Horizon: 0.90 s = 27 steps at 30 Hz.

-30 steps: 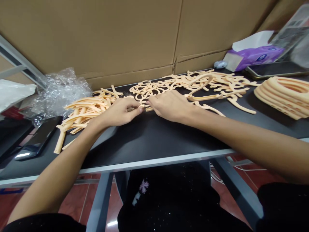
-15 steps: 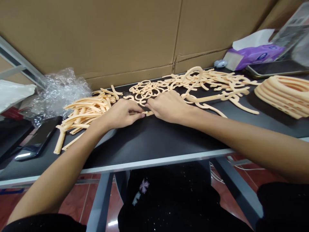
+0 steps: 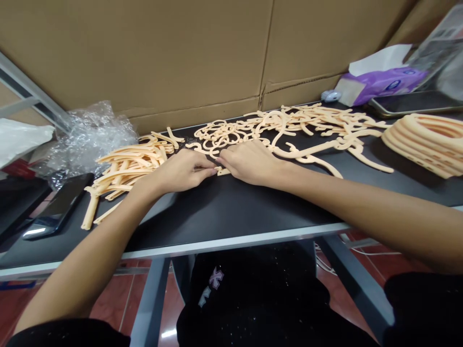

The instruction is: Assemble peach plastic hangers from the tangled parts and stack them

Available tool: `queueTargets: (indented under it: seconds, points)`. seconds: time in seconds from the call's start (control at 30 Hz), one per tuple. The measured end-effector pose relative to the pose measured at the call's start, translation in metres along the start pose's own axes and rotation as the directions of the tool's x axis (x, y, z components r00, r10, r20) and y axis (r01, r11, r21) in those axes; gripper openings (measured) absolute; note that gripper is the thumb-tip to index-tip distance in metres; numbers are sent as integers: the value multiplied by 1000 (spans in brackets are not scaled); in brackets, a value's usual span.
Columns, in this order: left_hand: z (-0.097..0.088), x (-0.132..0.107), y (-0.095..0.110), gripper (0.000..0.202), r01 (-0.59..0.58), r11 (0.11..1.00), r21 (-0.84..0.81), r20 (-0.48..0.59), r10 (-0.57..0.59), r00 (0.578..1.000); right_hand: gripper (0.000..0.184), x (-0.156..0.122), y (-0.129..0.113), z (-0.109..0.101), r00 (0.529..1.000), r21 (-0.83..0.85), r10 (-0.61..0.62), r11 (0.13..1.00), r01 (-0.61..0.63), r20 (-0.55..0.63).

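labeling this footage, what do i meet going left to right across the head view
Phone → loose strips → left hand → visible end of the beige piece → right hand → stacked frames.

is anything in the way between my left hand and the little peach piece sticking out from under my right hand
Nothing visible: the left hand's fingertips are right at the end of the peach piece by the right hand. The loose curved pieces lie beyond both hands, not between.
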State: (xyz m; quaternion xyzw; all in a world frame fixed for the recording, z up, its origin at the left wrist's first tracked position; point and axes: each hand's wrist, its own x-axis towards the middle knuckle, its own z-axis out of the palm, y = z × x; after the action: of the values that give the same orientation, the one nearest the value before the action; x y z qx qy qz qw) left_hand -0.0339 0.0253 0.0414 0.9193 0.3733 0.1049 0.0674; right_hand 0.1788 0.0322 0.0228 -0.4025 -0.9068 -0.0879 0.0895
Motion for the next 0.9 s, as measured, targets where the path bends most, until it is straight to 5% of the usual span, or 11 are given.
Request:
queueTargets:
  seconds: [0.47, 0.9]
  points:
    - [15, 3, 4, 30, 159, 949, -272, -34, -174, 984, 32, -2, -2, 0, 1000, 10, -29, 1000, 29, -2]
    - [16, 3, 7, 34, 137, 946, -295, -104, -175, 979, 35, -2, 0, 4, 996, 12, -51, 999, 52, -69]
